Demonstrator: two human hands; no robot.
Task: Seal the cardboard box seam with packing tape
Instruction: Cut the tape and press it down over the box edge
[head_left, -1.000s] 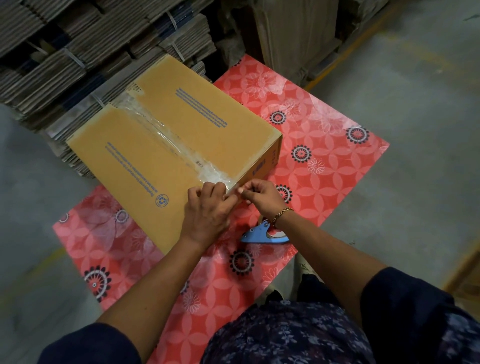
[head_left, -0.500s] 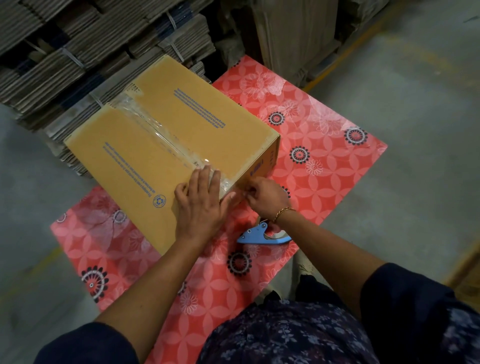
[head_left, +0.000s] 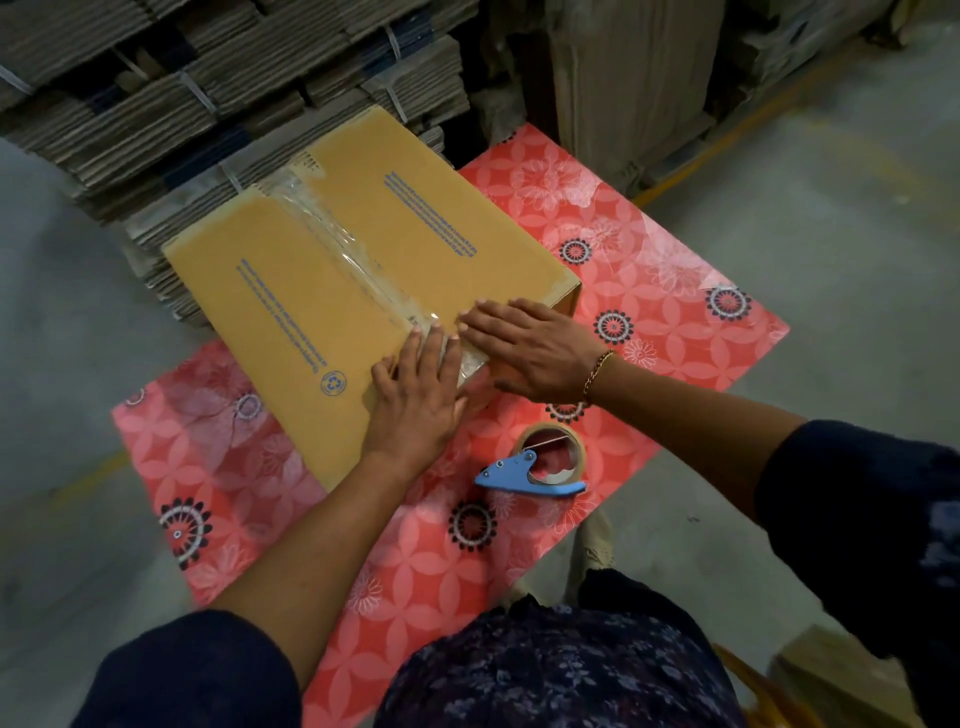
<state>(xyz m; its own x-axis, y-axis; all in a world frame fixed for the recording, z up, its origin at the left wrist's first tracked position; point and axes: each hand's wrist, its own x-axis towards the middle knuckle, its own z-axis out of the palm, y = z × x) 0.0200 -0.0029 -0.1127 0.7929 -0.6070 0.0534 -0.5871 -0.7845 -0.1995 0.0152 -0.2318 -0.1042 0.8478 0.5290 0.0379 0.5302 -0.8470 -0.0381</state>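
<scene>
A closed brown cardboard box (head_left: 291, 312) with blue print lies on a red flowered table (head_left: 649, 270). A strip of clear packing tape (head_left: 337, 244) runs along its middle seam from the far edge to the near edge. My left hand (head_left: 415, 395) lies flat, fingers together, on the tape at the near end of the seam. Flat on the box top just to the right, my right hand (head_left: 524, 348) has fingertips at the tape. Neither hand grips anything. A tape roll in a blue dispenser (head_left: 545, 462) lies on the table near my right wrist.
Bundles of flattened cardboard (head_left: 156, 104) are stacked behind the box and table. More upright cardboard sheets (head_left: 623, 78) stand at the back right. Grey concrete floor (head_left: 831, 234) with a yellow line surrounds the table. A brown box corner (head_left: 831, 675) shows at the lower right.
Both hands moved from pinching the tape end at the box's near edge up onto the box top and flattened. The tape dispenser is now uncovered beside my right wrist.
</scene>
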